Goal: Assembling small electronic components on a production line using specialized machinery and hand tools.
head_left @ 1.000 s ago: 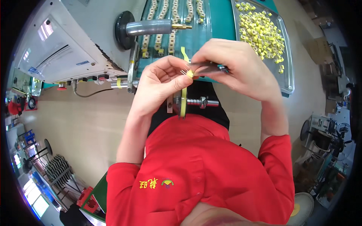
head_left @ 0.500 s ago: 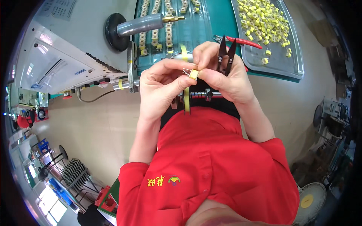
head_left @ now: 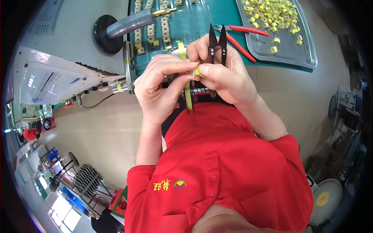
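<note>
A small yellow-taped transformer coil [head_left: 197,72] with thin pins is pinched between the fingertips of both hands. My left hand [head_left: 161,85] closes on its left side with thumb and forefinger. My right hand [head_left: 229,75] presses thumb and fingers against the right side, covering part of it. Black thread snips [head_left: 212,43] also sit in my right hand, their two blades spread and pointing away from me. Just below the coil, a narrow roll of yellow tape [head_left: 188,100] is mounted on a metal shaft, and a strip of tape stands up behind my fingers.
Red-handled pliers [head_left: 248,30] lie on the green table beyond my right hand. A metal tray [head_left: 285,56] of loose yellow coils is at the far right. A clear plastic tray [head_left: 186,23] holds rows of coils. On the left stands a grey machine [head_left: 58,73] with a protruding cylindrical arm [head_left: 134,24].
Both hands have shifted slightly left with the coil, which is now more covered by the fingers and looks turned. The snips have moved left with my right hand. The view has shifted a little.
</note>
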{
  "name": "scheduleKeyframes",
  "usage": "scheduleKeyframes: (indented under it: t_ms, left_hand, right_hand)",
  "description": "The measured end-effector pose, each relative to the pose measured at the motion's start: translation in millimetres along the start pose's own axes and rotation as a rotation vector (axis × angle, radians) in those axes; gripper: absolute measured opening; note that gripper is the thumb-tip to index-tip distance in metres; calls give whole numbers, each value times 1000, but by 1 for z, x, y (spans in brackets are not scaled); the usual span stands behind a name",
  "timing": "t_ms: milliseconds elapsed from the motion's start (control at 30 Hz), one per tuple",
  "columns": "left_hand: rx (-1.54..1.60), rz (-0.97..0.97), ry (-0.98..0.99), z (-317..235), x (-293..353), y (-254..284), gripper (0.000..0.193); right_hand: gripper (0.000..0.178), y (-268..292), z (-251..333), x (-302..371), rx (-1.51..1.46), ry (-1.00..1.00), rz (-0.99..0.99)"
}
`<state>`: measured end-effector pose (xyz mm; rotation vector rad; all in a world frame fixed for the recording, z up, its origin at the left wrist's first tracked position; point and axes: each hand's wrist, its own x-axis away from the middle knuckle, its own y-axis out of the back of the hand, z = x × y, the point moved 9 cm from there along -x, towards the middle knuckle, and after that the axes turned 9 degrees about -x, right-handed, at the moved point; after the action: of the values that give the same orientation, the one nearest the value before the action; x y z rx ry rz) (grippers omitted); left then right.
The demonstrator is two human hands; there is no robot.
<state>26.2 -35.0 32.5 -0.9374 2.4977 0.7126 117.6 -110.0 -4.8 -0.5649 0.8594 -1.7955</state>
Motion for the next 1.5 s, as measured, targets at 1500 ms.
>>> scheduleKeyframes:
  t_ms: [1500]
  left_hand:
    - [437,120,434,23,-4,-6,64]
  right_hand:
    - [25,0,16,-9,420,72,217]
